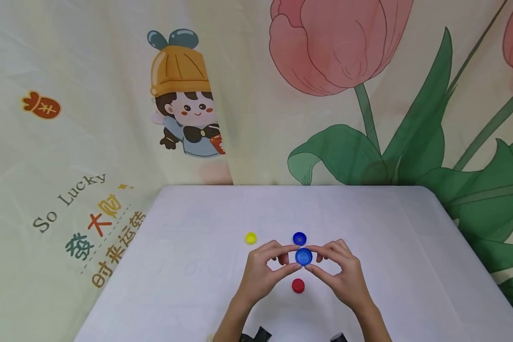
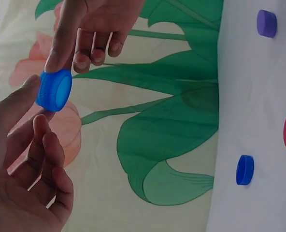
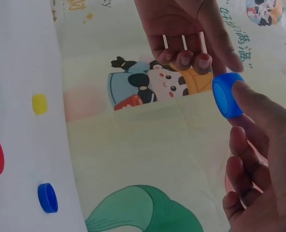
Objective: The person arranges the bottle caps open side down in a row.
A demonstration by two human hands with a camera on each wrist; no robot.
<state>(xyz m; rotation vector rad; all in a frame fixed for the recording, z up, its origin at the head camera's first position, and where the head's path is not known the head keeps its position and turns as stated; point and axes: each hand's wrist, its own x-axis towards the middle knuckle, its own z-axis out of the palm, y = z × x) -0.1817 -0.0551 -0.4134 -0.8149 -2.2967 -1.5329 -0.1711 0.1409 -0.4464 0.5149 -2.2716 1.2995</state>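
Observation:
A light blue bottle cap (image 1: 303,257) is held up between both hands, its open side facing the head camera. My left hand (image 1: 262,266) pinches it from the left with thumb and forefinger. From the right, my right hand (image 1: 341,273) pinches the same cap. Ridges run round its side in the left wrist view, where the cap (image 2: 55,90) is tilted. Just beyond the hands lies a dark blue cap (image 1: 299,238) with its hollow side up. A red cap (image 1: 298,285) is on the table nearer to me.
The white table (image 1: 188,266) carries a yellow cap (image 1: 251,238) left of the dark blue one. A purple cap (image 2: 266,23) shows in the left wrist view and is not visible from the head. A printed curtain (image 1: 252,95) hangs behind the table.

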